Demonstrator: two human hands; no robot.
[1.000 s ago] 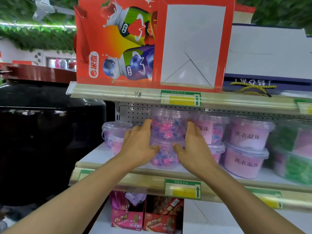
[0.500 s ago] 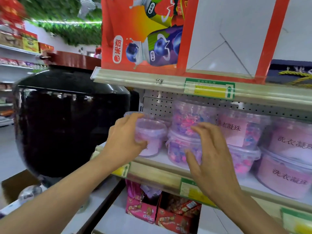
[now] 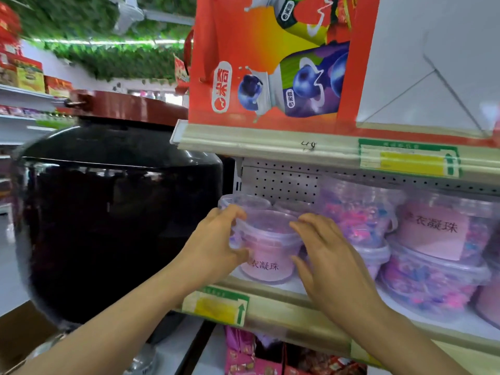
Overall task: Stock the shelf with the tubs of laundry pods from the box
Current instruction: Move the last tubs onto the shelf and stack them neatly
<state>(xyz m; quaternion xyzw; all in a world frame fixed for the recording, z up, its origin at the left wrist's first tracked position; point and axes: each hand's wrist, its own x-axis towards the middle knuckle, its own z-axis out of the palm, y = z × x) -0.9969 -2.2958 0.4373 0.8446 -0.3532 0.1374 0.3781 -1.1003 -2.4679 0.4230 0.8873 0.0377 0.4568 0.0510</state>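
Tub of laundry pods [image 3: 266, 247], clear lidded plastic at the shelf's [image 3: 270, 301] near-left edge: likely light, rigid, slick; hold at opposite walls under the rim; left hand [image 3: 216, 249] curls round its left wall, right hand [image 3: 328, 255] spread beside it.

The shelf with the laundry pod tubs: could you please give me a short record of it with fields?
setting: shop shelf, metal, with price tags on its edge
front tub: pink laundry pod tub, lidded, upright on the shelf
left hand: grips the tub's left side
right hand: open, fingers spread at the tub's right side
right neighbours: stacked tubs of mixed-colour pods
left of shelf: large black jar
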